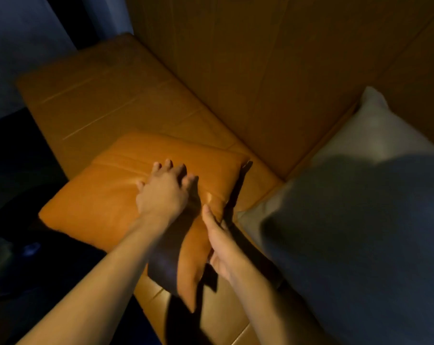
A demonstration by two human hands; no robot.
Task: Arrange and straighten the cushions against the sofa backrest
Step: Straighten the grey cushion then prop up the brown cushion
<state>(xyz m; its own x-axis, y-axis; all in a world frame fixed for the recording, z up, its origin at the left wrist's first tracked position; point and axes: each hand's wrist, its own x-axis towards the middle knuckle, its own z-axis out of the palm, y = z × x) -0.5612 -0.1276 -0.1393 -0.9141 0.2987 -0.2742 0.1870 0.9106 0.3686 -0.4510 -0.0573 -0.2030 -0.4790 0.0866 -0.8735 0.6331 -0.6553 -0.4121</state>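
An orange cushion (126,195) lies flat on the sofa seat (106,100), away from the backrest (260,70). Your left hand (165,190) presses it open-palmed, likely steadying it. Your right hand (222,241) grips its near edge, seemingly to lift it. A pale cushion (375,135) leans rightward.

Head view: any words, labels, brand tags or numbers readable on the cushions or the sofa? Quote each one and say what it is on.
None: no text can be read anywhere in this dim, blurred frame.
Orange leather square cushion: no label or print visible.
Pale grey fabric cushion: plain, no tag seen.
Orange leather sofa seat: only seam lines.
Small blue glint on the dark floor: too blurred to read.
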